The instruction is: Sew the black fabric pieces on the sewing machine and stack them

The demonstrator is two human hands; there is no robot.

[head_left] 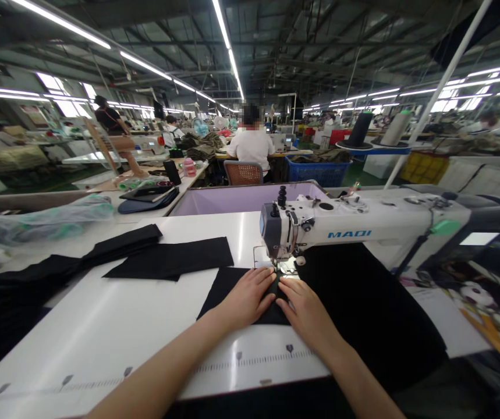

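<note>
A white sewing machine [363,224] stands on a white table [114,326]. A piece of black fabric [221,288] lies under its needle head. My left hand [250,297] lies flat on this fabric just left of the presser foot, fingers stretched toward the needle. My right hand [304,308] rests flat on the fabric beside it, fingers pointing at the foot. More black cloth [363,302] spreads to the right under the machine arm.
Other black fabric pieces [171,259] and a long black strip [119,244] lie to the left. A plastic bag [49,218] sits far left. A lilac bin [241,198] stands behind the table. A seated person [252,145] works farther back among other stations.
</note>
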